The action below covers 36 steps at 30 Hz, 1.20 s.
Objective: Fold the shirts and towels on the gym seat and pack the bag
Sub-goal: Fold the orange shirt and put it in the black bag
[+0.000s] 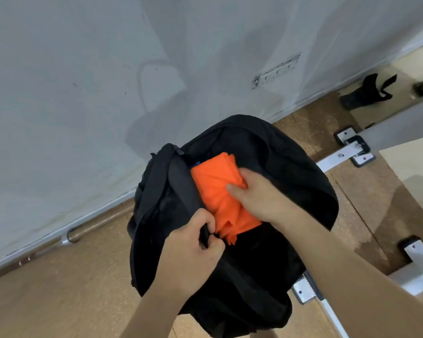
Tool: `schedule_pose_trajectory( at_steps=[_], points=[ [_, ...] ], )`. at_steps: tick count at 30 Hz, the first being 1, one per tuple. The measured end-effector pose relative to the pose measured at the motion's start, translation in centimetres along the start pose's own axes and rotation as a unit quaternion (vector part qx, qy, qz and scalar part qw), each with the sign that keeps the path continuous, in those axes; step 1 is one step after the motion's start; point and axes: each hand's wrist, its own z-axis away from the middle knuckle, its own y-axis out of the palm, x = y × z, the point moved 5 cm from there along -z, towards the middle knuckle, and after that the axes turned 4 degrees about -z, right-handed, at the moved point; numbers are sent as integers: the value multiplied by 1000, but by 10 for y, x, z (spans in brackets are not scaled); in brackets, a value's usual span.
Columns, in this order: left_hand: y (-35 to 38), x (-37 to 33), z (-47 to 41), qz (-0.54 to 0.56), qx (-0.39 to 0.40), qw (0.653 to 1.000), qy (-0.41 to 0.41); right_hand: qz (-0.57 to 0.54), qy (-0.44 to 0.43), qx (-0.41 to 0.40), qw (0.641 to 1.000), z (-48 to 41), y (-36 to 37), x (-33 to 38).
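Note:
A black bag (286,167) stands open on the brown floor in the middle of the head view. A folded orange cloth (214,186) sits half inside its opening. My right hand (257,196) grips the cloth from the right, thumb on top. My left hand (191,250) is closed on the bag's near left rim by the opening, holding it apart. A small bit of blue (197,164) shows in the bag beside the orange cloth.
A grey wall (83,93) runs close behind the bag. White metal frame bars and brackets (352,147) of gym equipment lie to the right, with a pale board (418,167). A black strap (369,92) lies at the far right. A metal bar (73,236) lies along the wall.

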Motion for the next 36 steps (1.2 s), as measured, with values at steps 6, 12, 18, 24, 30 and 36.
schedule_pose_trajectory(
  at_steps=[6, 12, 18, 24, 30, 36],
  points=[
    [4, -1, -2, -16, -3, 1000, 7, 259, -90, -184, 944, -3, 21, -13],
    [11, -3, -7, -21, -9, 1000, 16, 198, -90, 159, 963, -16, 67, -30],
    [24, 1, -15, 2, 21, 1000, -1, -191, 79, 149, 967, -25, 37, -21],
    [71, 21, -24, -239, 88, 967, -28, -314, 84, 72, 943, 22, -16, -30],
    [72, 16, -32, -234, 164, 956, -69, -155, 84, 17, 984, 67, -31, -37],
    [18, -7, 19, -77, 122, 986, -88, -276, 58, -110, 953, 149, -67, -14]
  ],
)
